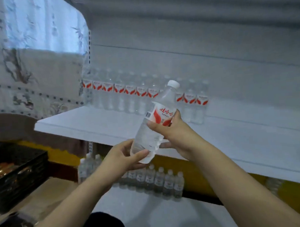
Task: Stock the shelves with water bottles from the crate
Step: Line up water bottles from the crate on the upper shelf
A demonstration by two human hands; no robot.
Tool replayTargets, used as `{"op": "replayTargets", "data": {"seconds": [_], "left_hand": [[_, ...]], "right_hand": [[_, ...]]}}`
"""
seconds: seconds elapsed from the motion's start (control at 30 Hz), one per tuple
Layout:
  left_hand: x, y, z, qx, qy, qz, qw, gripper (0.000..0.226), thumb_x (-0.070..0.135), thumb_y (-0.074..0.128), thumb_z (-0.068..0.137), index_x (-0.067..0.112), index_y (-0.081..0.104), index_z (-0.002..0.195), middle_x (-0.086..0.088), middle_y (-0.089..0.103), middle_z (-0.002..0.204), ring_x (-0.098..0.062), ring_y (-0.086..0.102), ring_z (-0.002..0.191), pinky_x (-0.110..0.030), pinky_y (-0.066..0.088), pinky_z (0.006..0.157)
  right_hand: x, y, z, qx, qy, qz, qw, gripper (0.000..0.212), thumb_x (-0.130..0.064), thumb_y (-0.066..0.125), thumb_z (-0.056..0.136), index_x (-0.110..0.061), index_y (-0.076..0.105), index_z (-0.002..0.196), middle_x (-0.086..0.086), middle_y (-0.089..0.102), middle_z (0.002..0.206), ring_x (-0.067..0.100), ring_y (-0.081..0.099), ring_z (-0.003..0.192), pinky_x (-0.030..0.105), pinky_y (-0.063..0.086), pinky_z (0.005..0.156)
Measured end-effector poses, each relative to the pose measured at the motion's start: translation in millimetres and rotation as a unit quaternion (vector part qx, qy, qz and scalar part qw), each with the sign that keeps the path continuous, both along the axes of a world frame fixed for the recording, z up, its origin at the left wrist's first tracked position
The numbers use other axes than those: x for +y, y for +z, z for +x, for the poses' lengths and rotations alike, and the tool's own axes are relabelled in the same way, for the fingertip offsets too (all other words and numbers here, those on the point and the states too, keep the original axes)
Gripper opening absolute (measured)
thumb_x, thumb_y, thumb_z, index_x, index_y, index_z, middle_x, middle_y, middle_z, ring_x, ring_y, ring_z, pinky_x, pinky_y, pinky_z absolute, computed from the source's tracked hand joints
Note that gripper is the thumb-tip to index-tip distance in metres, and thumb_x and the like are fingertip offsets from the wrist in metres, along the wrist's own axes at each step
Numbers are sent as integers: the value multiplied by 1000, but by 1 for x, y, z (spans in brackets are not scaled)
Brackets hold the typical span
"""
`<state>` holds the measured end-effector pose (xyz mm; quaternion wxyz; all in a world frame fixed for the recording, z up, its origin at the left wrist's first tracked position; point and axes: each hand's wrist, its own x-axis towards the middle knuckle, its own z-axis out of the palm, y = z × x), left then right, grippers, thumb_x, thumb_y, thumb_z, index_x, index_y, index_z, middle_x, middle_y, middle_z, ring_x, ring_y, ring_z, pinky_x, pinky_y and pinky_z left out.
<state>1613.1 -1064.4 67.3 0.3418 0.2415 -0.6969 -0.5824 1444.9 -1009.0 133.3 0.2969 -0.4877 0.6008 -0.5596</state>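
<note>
Bottle (155,123) in both hands is the centre of the head view, the only view given. It is a clear water bottle with a red and white label and a white cap, and it is in the air in front of the upper shelf (97,123), not yet on it. Its long axis is tilted: the cap points up and to the right, toward the row of bottles (144,94) at the back of the upper shelf, and the base points down and to the left, toward the person.

The right hand (175,138) grips the bottle at the middle, just below the label; the thumb lies across the front and the fingers curl behind it. The left hand (123,157) holds the base, with the thumb and fingers loosely curved around the bottom end. So the right hand is the nearer one to the upper shelf, and the left hand is lower and closer to the body.

The row ends a little to the right of the held bottle, and bare shelf goes on further right. I judge that the bottle must be turned upright before it goes there.

Below the upper shelf, a lower shelf (152,218) has another line of bottles. To the left of it is a black crate (17,174).
</note>
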Motion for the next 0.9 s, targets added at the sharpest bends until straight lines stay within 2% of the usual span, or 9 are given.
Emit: {"op": "replayTargets", "data": {"seconds": [0.13, 0.2, 0.27, 0.33, 0.43, 0.53, 0.63, 0.77, 0.9], "left_hand": [[0, 25, -66, -38, -34, -111, 993, 49, 48, 67, 83, 32, 57, 129, 11, 68, 117, -10, 71, 95, -31, 60, 79], [-7, 33, -102, -88, -21, -213, 973, 54, 60, 60, 84, 38, 53, 132, 16, 65, 116, -6, 68, 95, -25, 58, 80], [-21, 37, -138, -153, 20, -318, 935, 57, 66, 52, 86, 37, 52, 135, 12, 63, 120, -4, 60, 105, -25, 51, 89], [-41, 38, -175, -226, 52, -384, 894, 59, 62, 48, 91, 32, 45, 142, 4, 52, 136, -14, 48, 124, -32, 43, 101], [-74, 36, -227, -323, 57, -442, 835, 66, 53, 49, 94, 31, 27, 152, -7, 30, 154, -30, 29, 140, -43, 36, 110], [-106, 32, -271, -370, 76, -498, 781, 73, 51, 48, 95, 33, 12, 156, -13, 3, 163, -40, 2, 148, -50, 28, 114], [-133, 26, -307, -383, 90, -564, 726, 79, 55, 46, 94, 36, 0, 155, -9, -23, 161, -39, -21, 146, -53, 12, 119], [-162, 9, -338, -370, 101, -581, 718, 79, 56, 42, 94, 38, -5, 155, -2, -37, 155, -38, -28, 144, -56, 9, 120], [-178, 2, -345, -353, 99, -588, 721, 75, 56, 39, 94, 40, -1, 155, 2, -37, 155, -35, -30, 143, -55, 10, 120]], "right_hand": [[24, 25, -60, -6, -84, 4, 996, 80, -36, 82, 75, -30, 30, 136, -3, 58, 124, 20, 60, 112, 46, 59, 80], [29, 33, -91, -13, -134, -6, 991, 74, -32, 81, 77, -26, 34, 133, -1, 60, 119, 21, 61, 108, 47, 59, 79], [28, 37, -122, 29, -197, -10, 980, 69, -31, 81, 77, -26, 35, 128, -3, 59, 114, 19, 62, 102, 45, 59, 79], [23, 36, -153, 109, -255, -14, 961, 72, -33, 80, 77, -26, 32, 130, -8, 58, 108, 14, 61, 95, 36, 58, 74], [11, 25, -199, 189, -290, -20, 938, 82, -26, 80, 78, -24, 26, 139, -10, 56, 105, 11, 58, 90, 20, 44, 67], [-13, 9, -244, 188, -311, -12, 931, 83, -20, 80, 79, -22, 26, 142, -5, 57, 114, 16, 58, 101, 26, 45, 81], [-43, 7, -286, 131, -342, -2, 930, 81, -17, 79, 79, -21, 27, 141, -3, 57, 114, 21, 58, 106, 34, 46, 86], [-81, 7, -326, 122, -357, 0, 926, 79, -14, 77, 81, -19, 26, 141, -1, 57, 109, 24, 59, 107, 31, 45, 80], [-103, 0, -344, 132, -367, 2, 921, 76, -20, 79, 79, -18, 34, 140, 2, 58, 120, 23, 58, 113, 30, 44, 84]]}}
